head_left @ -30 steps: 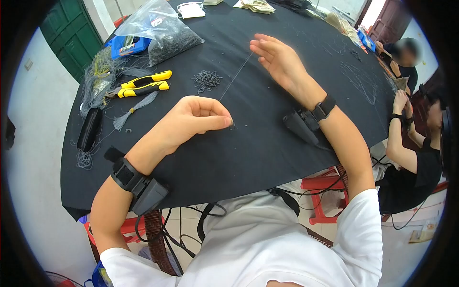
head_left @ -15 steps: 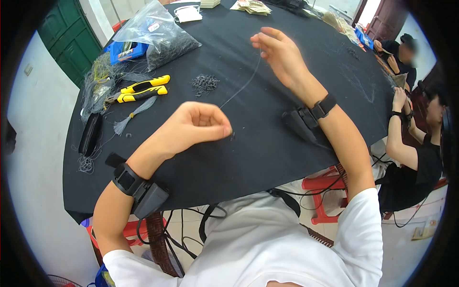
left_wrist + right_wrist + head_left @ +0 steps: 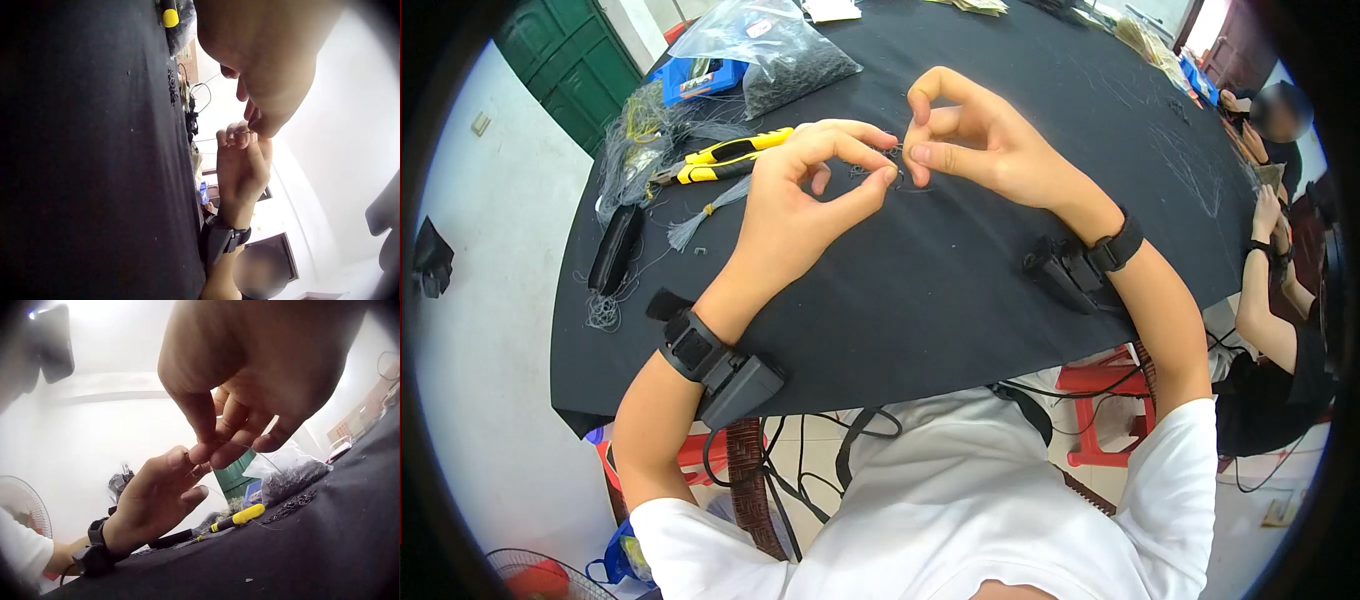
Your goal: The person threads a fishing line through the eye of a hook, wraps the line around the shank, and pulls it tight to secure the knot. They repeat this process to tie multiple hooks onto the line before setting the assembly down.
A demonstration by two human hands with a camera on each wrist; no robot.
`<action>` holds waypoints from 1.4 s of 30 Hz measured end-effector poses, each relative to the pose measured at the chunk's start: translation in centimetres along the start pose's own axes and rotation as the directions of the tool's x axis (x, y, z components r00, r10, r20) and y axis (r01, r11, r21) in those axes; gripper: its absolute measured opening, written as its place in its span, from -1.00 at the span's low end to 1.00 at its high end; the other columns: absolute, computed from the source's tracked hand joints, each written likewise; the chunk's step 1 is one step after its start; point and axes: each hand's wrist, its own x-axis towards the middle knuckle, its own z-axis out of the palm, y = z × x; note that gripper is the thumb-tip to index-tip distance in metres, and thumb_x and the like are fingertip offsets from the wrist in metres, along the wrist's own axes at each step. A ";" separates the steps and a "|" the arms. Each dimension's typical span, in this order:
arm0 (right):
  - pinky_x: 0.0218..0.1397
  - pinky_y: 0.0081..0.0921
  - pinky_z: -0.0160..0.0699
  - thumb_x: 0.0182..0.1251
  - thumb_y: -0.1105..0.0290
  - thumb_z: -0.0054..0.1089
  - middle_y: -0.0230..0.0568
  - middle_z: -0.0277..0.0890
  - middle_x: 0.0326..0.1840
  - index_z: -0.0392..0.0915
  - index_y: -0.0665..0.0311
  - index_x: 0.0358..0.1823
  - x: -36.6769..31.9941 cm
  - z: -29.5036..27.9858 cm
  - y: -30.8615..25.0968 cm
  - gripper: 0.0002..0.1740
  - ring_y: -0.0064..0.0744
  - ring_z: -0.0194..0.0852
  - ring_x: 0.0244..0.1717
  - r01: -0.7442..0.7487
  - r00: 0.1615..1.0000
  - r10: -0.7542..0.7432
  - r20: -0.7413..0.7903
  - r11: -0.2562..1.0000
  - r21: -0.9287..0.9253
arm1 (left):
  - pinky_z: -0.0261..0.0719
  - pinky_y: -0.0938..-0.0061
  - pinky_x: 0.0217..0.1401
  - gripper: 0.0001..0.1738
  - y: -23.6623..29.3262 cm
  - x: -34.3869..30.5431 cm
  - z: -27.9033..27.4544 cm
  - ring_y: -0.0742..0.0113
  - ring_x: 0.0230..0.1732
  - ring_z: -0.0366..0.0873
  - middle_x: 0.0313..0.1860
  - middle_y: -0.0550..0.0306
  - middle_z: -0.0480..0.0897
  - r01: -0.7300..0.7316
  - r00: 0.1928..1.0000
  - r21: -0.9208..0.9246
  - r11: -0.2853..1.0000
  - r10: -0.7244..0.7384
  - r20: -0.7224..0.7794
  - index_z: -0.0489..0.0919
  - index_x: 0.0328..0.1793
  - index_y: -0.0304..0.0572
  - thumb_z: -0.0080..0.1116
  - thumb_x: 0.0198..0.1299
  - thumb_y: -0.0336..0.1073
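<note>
Over the dark cloth, my left hand [image 3: 795, 195] pinches a tiny, thin dark fish hook [image 3: 242, 132] between thumb and forefinger. My right hand [image 3: 995, 150] is just to the right, fingertips right beside the left ones. Its thumb and fingers are bent around a fine clear fishing line [image 3: 265, 459], which trails down in a loose curve in the right wrist view. Behind the fingertips lies a small pile of dark hooks [image 3: 290, 506], partly hidden by my left hand in the head view. The fingers cover most of the held hook.
Yellow-and-black pliers [image 3: 730, 160] lie beyond my left wrist, near a tied bundle of line [image 3: 697, 222] and a black case [image 3: 616, 250]. A plastic bag of hooks [image 3: 800, 80] and a blue box [image 3: 698, 80] stand farther back. Other people sit at the right edge.
My left hand has moved up and away from my body to meet the right hand. The line stretched between them has gone slack, and the right fingers have curled more.
</note>
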 end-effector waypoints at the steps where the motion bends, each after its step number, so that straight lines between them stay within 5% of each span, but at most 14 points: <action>1: -0.11 -0.56 0.36 0.31 0.44 0.04 -0.34 0.44 -0.42 0.19 0.21 -0.17 0.0 0.0 0.0 -0.79 -0.59 0.40 -0.30 0.001 1.000 -0.001 0.006 1.000 0.001 | 0.08 0.82 -0.49 -0.92 0.0 0.0 -0.1 0.78 -0.52 0.17 -0.09 0.22 0.59 -0.025 1.000 0.023 0.999 0.025 0.013 0.61 -0.34 -0.18 0.23 -0.01 -0.48; 9: -0.23 -0.70 0.32 0.28 0.47 0.02 -0.32 0.50 -0.39 0.21 0.22 -0.20 -0.1 0.2 0.5 -0.82 -0.66 0.41 -0.32 -0.016 1.000 0.017 0.011 0.998 -0.065 | 0.12 0.78 -0.45 -0.92 -0.2 -0.1 0.1 0.73 -0.44 0.26 -0.17 0.24 0.62 0.005 1.000 -0.031 1.000 -0.004 0.013 0.63 -0.35 -0.17 0.23 -0.01 -0.48; 12: -0.09 -0.57 0.37 0.29 0.43 0.06 -0.37 0.44 -0.42 0.17 0.19 -0.27 -0.1 0.5 -0.3 -0.79 -0.61 0.41 -0.30 -0.068 0.997 0.069 0.022 0.996 -0.053 | 0.12 0.78 -0.45 -0.91 -0.4 -0.1 0.1 0.73 -0.44 0.27 -0.19 0.25 0.62 0.002 1.000 -0.033 0.999 -0.001 0.028 0.64 -0.33 -0.17 0.23 0.00 -0.48; 42: -0.20 -0.60 0.46 0.27 0.45 0.08 -0.30 0.51 -0.39 0.28 0.26 -0.26 0.1 0.5 0.5 -0.86 -0.57 0.49 -0.29 -0.024 0.999 0.025 0.038 0.999 -0.023 | 0.24 0.71 -0.31 -0.92 -0.5 -0.1 0.4 0.65 -0.33 0.42 -0.29 0.23 0.63 0.022 1.000 -0.155 0.988 -0.022 0.001 0.60 -0.39 -0.25 0.20 -0.07 -0.51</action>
